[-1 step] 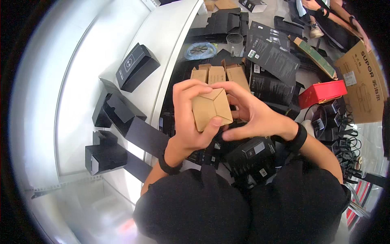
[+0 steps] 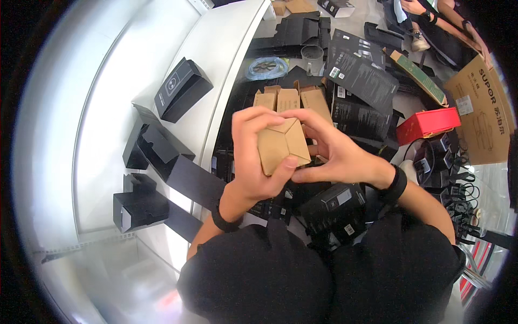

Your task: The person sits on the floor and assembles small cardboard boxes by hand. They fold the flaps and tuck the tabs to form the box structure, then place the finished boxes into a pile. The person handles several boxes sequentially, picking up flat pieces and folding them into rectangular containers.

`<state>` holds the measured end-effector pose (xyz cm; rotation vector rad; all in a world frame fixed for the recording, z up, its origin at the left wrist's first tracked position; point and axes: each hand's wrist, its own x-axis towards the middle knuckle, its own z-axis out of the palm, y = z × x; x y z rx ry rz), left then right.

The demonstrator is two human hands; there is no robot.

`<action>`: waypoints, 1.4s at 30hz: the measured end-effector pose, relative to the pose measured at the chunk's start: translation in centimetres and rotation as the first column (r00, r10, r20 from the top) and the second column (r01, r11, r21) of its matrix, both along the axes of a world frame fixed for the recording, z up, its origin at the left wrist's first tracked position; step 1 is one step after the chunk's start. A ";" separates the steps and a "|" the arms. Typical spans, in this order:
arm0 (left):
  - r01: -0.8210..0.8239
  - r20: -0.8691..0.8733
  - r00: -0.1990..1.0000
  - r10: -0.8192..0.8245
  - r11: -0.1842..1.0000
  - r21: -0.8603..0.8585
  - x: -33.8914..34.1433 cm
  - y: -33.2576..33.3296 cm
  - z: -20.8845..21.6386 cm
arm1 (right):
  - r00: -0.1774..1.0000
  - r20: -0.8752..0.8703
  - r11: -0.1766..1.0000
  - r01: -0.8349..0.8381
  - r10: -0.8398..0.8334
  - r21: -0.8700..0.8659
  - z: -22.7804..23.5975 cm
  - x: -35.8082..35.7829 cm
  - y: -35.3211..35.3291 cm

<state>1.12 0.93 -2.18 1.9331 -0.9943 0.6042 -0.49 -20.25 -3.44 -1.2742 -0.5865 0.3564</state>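
Observation:
Both hands hold a small brown cardboard box [image 2: 283, 143] up in the middle of the view, its folded end flaps facing me. My left hand [image 2: 251, 156] wraps the box's left side, with the thumb pressed on its lower edge. My right hand [image 2: 337, 156] grips the right side, fingers curled over the top. Both wrists wear black bands. Just beyond the hands, three more small brown boxes [image 2: 286, 100] stand side by side.
A white shelf [image 2: 216, 70] on the left carries several open black boxes [image 2: 181, 89]. Flat black packaging [image 2: 359, 70], a red box [image 2: 429, 124], a large brown carton [image 2: 483, 119], black adapters with cables [image 2: 448, 162] and a clear cup [image 2: 312, 54] lie around. Another person [image 2: 431, 24] sits top right.

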 end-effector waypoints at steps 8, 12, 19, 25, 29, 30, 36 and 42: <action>0.009 -0.051 0.999 0.001 0.981 0.194 -0.7 1.5 4.6 | 0.867 0.454 0.953 0.283 -0.205 -0.111 3.7 -0.2 0.4; -0.077 0.027 0.997 0.073 0.976 0.206 -1.4 2.9 8.4 | 0.840 0.505 0.949 0.294 -0.197 -0.118 6.7 -0.1 1.2; -0.302 -0.229 0.951 0.210 0.797 -0.524 -0.9 4.4 6.5 | 0.629 0.749 0.717 0.620 -0.209 -0.320 2.8 2.9 -2.5; -0.303 -0.441 0.895 -0.061 0.644 -0.703 -0.2 2.8 5.5 | 0.942 0.054 0.936 0.335 -0.331 -0.108 0.0 4.6 -4.3; -0.263 -0.636 0.770 -0.045 0.886 -0.381 0.2 5.4 6.5 | 0.930 0.157 0.917 0.357 -0.331 -0.178 0.6 5.7 -6.7; -0.215 -0.660 0.751 0.028 0.955 -0.203 0.1 6.8 7.0 | 0.932 0.195 0.935 0.333 -0.306 -0.123 0.6 6.1 -7.1; 0.053 -0.476 0.840 0.261 0.832 0.551 -0.8 8.3 5.9 | 0.884 0.454 0.877 0.304 -0.113 -0.372 3.6 6.3 -7.4; -0.024 -0.484 0.752 0.448 0.751 0.659 -0.3 7.2 3.7 | 0.733 0.597 0.810 0.542 -0.325 -0.224 2.7 6.0 -5.4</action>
